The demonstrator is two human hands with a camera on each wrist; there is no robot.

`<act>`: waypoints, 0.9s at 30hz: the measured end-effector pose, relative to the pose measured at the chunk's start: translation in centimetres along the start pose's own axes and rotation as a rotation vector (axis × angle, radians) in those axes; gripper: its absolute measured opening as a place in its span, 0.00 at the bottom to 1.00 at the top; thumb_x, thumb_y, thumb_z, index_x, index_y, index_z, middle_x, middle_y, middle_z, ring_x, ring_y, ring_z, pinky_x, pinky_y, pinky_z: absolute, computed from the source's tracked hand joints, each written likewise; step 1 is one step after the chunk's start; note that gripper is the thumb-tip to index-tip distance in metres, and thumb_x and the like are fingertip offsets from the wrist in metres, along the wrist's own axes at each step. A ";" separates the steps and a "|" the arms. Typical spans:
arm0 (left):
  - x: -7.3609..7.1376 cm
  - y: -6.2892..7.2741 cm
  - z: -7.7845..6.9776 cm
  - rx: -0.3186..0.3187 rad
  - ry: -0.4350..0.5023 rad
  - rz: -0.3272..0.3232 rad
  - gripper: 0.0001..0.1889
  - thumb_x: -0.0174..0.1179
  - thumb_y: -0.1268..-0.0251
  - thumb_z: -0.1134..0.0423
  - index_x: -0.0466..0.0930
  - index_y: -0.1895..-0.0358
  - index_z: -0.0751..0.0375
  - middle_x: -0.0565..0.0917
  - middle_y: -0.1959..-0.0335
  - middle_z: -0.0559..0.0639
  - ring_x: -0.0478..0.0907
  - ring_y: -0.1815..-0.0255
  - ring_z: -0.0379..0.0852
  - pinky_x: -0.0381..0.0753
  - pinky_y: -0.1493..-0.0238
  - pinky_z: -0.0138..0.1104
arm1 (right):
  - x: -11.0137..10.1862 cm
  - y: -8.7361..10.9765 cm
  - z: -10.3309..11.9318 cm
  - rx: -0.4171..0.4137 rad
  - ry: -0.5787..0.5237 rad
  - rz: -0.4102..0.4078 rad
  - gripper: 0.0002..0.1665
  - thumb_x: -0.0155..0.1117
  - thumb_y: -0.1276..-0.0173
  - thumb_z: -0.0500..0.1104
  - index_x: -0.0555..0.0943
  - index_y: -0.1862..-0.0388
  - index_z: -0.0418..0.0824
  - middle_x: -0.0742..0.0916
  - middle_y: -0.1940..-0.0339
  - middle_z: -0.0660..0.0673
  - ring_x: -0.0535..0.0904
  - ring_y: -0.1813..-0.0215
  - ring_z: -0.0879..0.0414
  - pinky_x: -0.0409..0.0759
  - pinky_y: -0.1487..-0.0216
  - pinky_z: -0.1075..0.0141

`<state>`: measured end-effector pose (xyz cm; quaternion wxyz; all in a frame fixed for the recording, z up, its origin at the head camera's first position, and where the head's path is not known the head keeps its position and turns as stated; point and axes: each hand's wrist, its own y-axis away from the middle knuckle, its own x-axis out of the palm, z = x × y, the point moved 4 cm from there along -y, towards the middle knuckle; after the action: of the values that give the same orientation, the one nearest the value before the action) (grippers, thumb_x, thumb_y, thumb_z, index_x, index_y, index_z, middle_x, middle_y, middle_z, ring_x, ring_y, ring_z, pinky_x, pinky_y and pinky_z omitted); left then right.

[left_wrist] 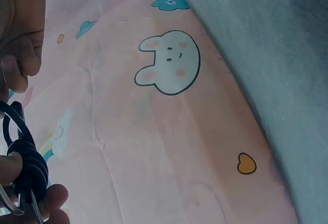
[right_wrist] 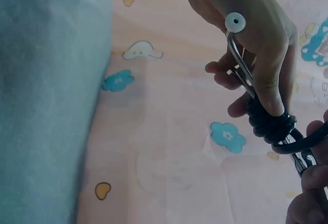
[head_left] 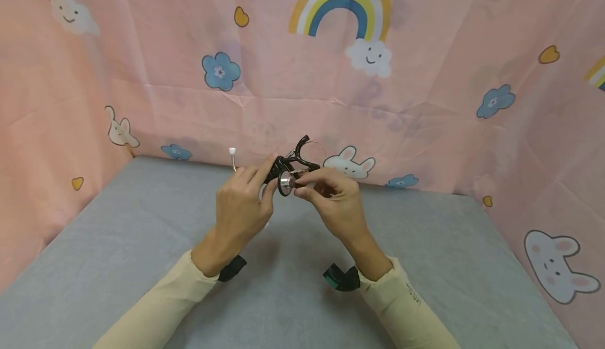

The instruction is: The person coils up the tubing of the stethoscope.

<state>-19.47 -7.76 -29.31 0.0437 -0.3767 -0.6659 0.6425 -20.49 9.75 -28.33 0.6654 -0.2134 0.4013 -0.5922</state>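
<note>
A black stethoscope (head_left: 300, 157) is held up above the table between both hands, its tubing wound in a tight coil (right_wrist: 271, 124) around the metal ear tubes. My left hand (head_left: 243, 196) grips that coil, thumb and fingers on opposite sides. With thumb and fingertips my right hand (head_left: 333, 196) pinches the silver chest piece (head_left: 285, 182), whose dark-rimmed disc faces the left hand. A white ear tip (right_wrist: 235, 22) sticks out past the left hand. The right wrist view also shows a loop of tubing (right_wrist: 307, 143) running from the coil toward the right fingers.
Beneath the hands spreads a grey cloth-covered table (head_left: 293, 296). A pink printed curtain (head_left: 435, 39) with rainbows, bunnies and flowers stands behind it and along both sides. Dark straps (head_left: 342, 278) sit at the wrists, below cream sleeves (head_left: 163, 299).
</note>
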 end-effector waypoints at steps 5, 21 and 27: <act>-0.4 -0.3 -0.1 0.026 -0.018 -0.013 0.23 0.67 0.38 0.59 0.81 0.39 0.60 0.84 0.75 0.52 0.73 0.81 0.46 0.71 0.84 0.37 | -0.1 -0.1 0.1 0.010 -0.048 -0.019 0.10 0.72 0.39 0.35 0.85 0.58 0.34 0.87 0.65 0.47 0.65 0.79 0.62 0.65 0.79 0.70; -0.4 0.0 -0.3 0.071 -0.035 -0.098 0.23 0.69 0.41 0.57 0.84 0.43 0.64 0.87 0.75 0.53 0.76 0.85 0.46 0.67 0.90 0.35 | 0.0 0.1 1.1 0.088 0.191 -0.166 0.04 0.70 0.36 0.36 0.85 0.64 0.37 0.87 0.69 0.44 0.64 0.80 0.62 0.60 0.81 0.73; -0.4 -0.1 -0.5 0.056 -0.037 -0.108 0.21 0.68 0.39 0.56 0.85 0.47 0.65 0.86 0.76 0.53 0.76 0.86 0.46 0.66 0.90 0.35 | -0.2 -0.3 1.3 0.095 0.302 -0.231 0.04 0.72 0.40 0.37 0.85 0.67 0.37 0.87 0.71 0.45 0.64 0.80 0.60 0.60 0.79 0.72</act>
<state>-18.95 -7.61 -28.93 0.0766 -0.3266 -0.6677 0.6645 -19.59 9.63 -27.30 0.5347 -0.1349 0.4409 -0.7082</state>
